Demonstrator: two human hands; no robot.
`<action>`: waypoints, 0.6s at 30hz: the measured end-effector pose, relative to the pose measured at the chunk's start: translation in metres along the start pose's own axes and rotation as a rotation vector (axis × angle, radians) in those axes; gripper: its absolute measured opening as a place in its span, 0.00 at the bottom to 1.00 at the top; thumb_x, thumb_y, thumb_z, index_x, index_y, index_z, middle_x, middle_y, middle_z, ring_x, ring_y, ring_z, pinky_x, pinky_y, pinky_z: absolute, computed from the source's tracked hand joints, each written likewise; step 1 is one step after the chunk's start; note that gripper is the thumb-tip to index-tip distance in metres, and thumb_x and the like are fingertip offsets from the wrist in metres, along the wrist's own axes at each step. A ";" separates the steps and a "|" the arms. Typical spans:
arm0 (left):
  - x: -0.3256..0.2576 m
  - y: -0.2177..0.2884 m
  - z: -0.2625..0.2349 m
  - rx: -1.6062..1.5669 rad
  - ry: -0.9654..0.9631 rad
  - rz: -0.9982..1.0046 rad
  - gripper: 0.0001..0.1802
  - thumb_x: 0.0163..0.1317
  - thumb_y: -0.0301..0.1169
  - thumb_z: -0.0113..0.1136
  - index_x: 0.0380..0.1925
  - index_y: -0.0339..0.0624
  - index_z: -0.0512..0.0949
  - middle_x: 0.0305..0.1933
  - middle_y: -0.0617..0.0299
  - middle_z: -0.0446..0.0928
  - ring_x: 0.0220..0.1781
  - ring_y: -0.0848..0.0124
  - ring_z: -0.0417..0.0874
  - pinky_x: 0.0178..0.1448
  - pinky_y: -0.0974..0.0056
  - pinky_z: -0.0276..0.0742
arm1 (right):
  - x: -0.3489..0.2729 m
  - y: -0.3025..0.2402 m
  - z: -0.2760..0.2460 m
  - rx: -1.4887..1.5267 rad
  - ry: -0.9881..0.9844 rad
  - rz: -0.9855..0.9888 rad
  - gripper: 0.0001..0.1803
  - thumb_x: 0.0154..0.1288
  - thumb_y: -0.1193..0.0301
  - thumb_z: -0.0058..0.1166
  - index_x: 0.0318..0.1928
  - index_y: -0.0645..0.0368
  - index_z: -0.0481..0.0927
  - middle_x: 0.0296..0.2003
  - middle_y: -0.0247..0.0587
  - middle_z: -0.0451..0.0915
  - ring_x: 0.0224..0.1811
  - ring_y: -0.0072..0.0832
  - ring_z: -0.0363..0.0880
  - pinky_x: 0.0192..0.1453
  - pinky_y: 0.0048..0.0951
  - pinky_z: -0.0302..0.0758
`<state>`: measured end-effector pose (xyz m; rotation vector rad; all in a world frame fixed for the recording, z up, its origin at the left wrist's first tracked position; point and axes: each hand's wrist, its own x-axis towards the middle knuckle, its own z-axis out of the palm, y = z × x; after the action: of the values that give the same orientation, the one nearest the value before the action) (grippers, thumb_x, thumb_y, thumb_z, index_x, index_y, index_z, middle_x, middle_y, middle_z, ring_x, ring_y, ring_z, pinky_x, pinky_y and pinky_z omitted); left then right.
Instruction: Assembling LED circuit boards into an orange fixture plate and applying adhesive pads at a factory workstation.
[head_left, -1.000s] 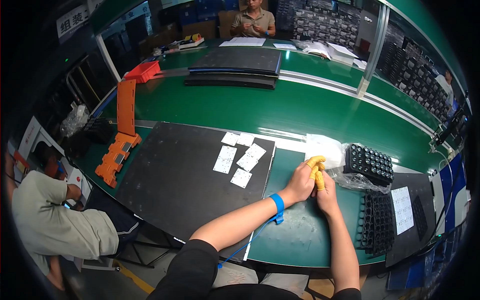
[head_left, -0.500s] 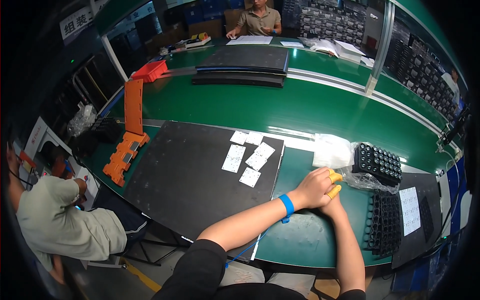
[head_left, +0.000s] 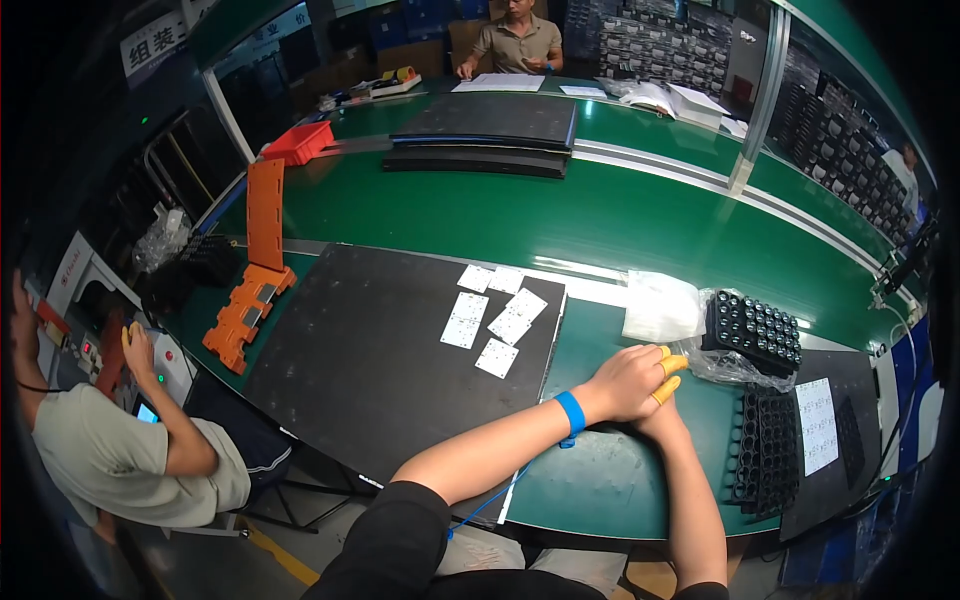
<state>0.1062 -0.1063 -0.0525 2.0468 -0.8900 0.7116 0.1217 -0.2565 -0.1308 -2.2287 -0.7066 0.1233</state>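
Note:
My left hand [head_left: 625, 382] lies over my right hand [head_left: 657, 425] above the green table, just short of the plastic packaging. Yellow finger covers show on two fingertips, and the left fingers look curled around the right hand. Most of the right hand is hidden beneath, so its fingers cannot be made out. A blue wrist strap [head_left: 571, 414] with a blue cord circles my left wrist. Beyond the hands are a white foam-like sheet stack [head_left: 663, 306] and a black tray of round lens-like parts [head_left: 755, 330] in clear plastic. To the left, several white circuit boards [head_left: 465, 320] lie on a black mat [head_left: 350, 340].
Black trays [head_left: 767, 450] and a white board panel [head_left: 817, 425] sit at the right. Orange fixtures [head_left: 250, 315] stand on the left, a red bin [head_left: 298, 143] farther back. Stacked black sheets [head_left: 480, 125] lie across the bench. One co-worker [head_left: 140, 430] sits left, another [head_left: 517, 45] opposite.
My hands stay together in nearly the same place. The co-worker at the left has raised a forearm and hand toward the machine there. The view has shifted very slightly.

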 end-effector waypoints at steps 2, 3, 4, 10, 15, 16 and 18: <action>0.000 0.001 0.000 0.011 -0.039 -0.029 0.15 0.57 0.31 0.60 0.44 0.38 0.77 0.32 0.54 0.74 0.34 0.55 0.78 0.40 0.55 0.75 | 0.001 0.000 0.000 -0.009 -0.004 -0.006 0.27 0.54 0.72 0.63 0.56 0.57 0.73 0.55 0.49 0.74 0.59 0.44 0.72 0.60 0.41 0.70; -0.001 0.001 0.000 0.011 -0.038 -0.028 0.15 0.57 0.31 0.60 0.44 0.38 0.77 0.32 0.54 0.74 0.34 0.55 0.78 0.40 0.55 0.75 | 0.000 0.001 0.000 -0.014 -0.005 -0.009 0.27 0.54 0.71 0.63 0.56 0.57 0.73 0.55 0.49 0.74 0.59 0.44 0.72 0.60 0.41 0.70; -0.001 0.000 -0.001 0.014 -0.036 -0.018 0.15 0.58 0.31 0.60 0.44 0.39 0.77 0.32 0.54 0.74 0.34 0.55 0.78 0.40 0.55 0.76 | 0.000 0.001 0.001 -0.018 -0.005 -0.013 0.27 0.54 0.71 0.63 0.56 0.57 0.73 0.55 0.49 0.74 0.60 0.44 0.72 0.61 0.41 0.70; -0.001 0.000 0.001 0.015 -0.046 -0.017 0.15 0.58 0.31 0.59 0.44 0.39 0.78 0.33 0.54 0.74 0.35 0.55 0.78 0.41 0.56 0.76 | 0.000 0.002 0.001 -0.047 -0.009 -0.027 0.27 0.54 0.71 0.64 0.56 0.57 0.73 0.56 0.49 0.74 0.60 0.44 0.71 0.61 0.42 0.69; -0.001 -0.001 0.000 0.026 -0.054 -0.020 0.15 0.58 0.31 0.58 0.45 0.37 0.78 0.33 0.53 0.74 0.36 0.55 0.78 0.42 0.56 0.76 | 0.001 -0.014 -0.005 -0.023 -0.023 -0.019 0.28 0.54 0.69 0.64 0.56 0.57 0.73 0.56 0.50 0.74 0.60 0.45 0.71 0.62 0.42 0.69; -0.002 0.000 0.000 0.014 -0.051 -0.021 0.15 0.58 0.31 0.58 0.45 0.37 0.78 0.33 0.53 0.74 0.36 0.55 0.78 0.42 0.56 0.76 | 0.001 -0.012 -0.005 -0.028 -0.019 -0.020 0.28 0.54 0.69 0.64 0.56 0.57 0.73 0.56 0.50 0.74 0.60 0.45 0.71 0.61 0.42 0.69; -0.002 0.001 0.000 0.002 -0.049 -0.023 0.15 0.58 0.30 0.58 0.45 0.37 0.78 0.33 0.53 0.74 0.36 0.55 0.78 0.42 0.56 0.76 | 0.002 -0.009 -0.004 -0.039 -0.011 -0.021 0.27 0.54 0.69 0.64 0.56 0.57 0.73 0.56 0.50 0.74 0.59 0.45 0.71 0.61 0.42 0.69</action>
<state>0.1042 -0.1064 -0.0538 2.0808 -0.8926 0.6531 0.1203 -0.2534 -0.1212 -2.2585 -0.7445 0.1119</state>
